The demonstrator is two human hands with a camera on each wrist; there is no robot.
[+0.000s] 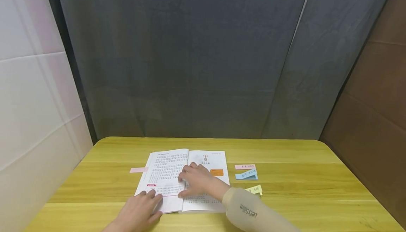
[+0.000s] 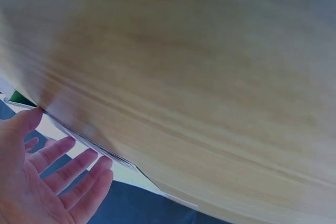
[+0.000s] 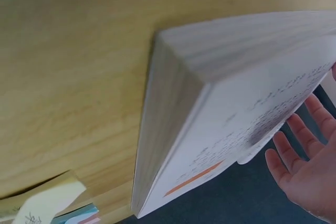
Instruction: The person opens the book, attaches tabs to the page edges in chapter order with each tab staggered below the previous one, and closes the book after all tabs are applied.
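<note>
Head view: open book (image 1: 187, 179) lies dead ahead, spine running away; right hand (image 1: 196, 182) flat across the gutter, left hand (image 1: 142, 209) flat, pressing the near-left page

- We see our right arm in a beige long sleeve (image 1: 253, 211) with dark "Lets Slim" lettering printed near the cuff.
- Our left hand (image 1: 139, 209) and right hand (image 1: 196, 181) are bare, without gloves.
</note>
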